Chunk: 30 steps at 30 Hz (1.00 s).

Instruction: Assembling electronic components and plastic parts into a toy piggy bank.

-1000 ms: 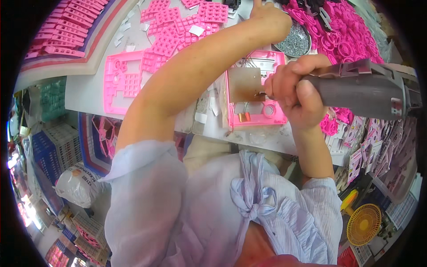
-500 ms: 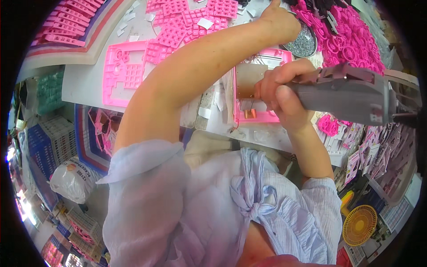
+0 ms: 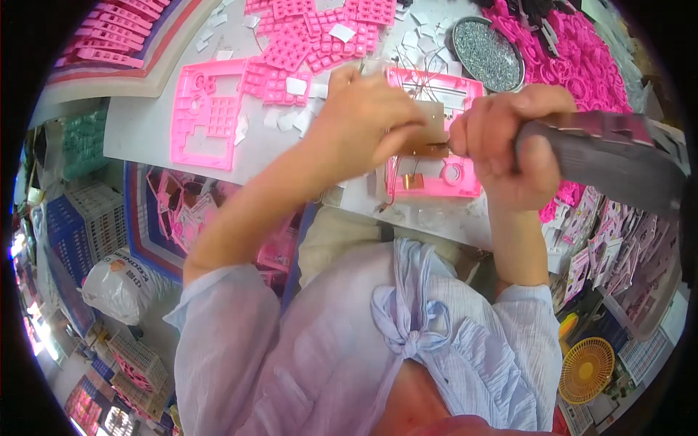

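My right hand (image 3: 512, 142) is wrapped round a grey power screwdriver (image 3: 603, 160), which lies nearly level. The bit end points left, at the edge of a tan circuit board (image 3: 434, 116). That board rests in an open pink plastic case (image 3: 467, 190) in front of me. Over the board's left part, my left hand (image 3: 371, 120) has its fingers curled and its thumb stretched toward the bit; whatever they pinch is too small to make out. Thin wires (image 3: 418, 83) rise from the far side of the board. A copper-coloured part (image 3: 413, 182) sits at the case's near end.
A round dish of small metal screws (image 3: 487, 54) stands beyond the case, with a heap of pink parts (image 3: 574, 69) to its right. Pink keypads (image 3: 291, 47) and white paper bits lie at the back. Another pink case part (image 3: 207, 112) lies left.
My left hand has come back from the screw dish to the board. My right hand and the screwdriver have shifted slightly right, and the bit end now shows at the board.
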### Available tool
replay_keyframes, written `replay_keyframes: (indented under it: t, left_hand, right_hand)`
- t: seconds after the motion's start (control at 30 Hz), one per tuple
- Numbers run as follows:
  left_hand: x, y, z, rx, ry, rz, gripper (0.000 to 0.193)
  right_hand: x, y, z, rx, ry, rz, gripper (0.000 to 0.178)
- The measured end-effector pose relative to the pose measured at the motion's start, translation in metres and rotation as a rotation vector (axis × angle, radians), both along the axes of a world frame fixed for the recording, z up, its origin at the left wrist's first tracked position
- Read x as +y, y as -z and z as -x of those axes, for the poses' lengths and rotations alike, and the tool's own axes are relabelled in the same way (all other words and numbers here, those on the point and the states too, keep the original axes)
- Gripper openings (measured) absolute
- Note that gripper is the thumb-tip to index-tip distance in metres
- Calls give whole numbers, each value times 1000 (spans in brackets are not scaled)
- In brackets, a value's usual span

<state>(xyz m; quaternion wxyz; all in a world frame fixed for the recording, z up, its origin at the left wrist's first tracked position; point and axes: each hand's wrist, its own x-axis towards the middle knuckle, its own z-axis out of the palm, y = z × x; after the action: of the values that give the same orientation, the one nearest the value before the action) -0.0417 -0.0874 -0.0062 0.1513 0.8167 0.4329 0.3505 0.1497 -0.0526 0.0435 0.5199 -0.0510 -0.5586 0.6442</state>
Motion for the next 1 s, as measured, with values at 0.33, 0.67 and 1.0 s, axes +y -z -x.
replay_keyframes:
  t: [0.33,0.67,1.0]
  left_hand:
    - [-28,15,-9,-168,-52,38,20]
    - [-60,14,-9,138,-143,22,30]
    - [-65,17,-9,151,-168,52,30]
  right_hand:
    - [-9,-8,10,36,-1,36,33]
    - [17,26,26,-60,68,73,17]
    - [19,37,40,-163,96,30,11]
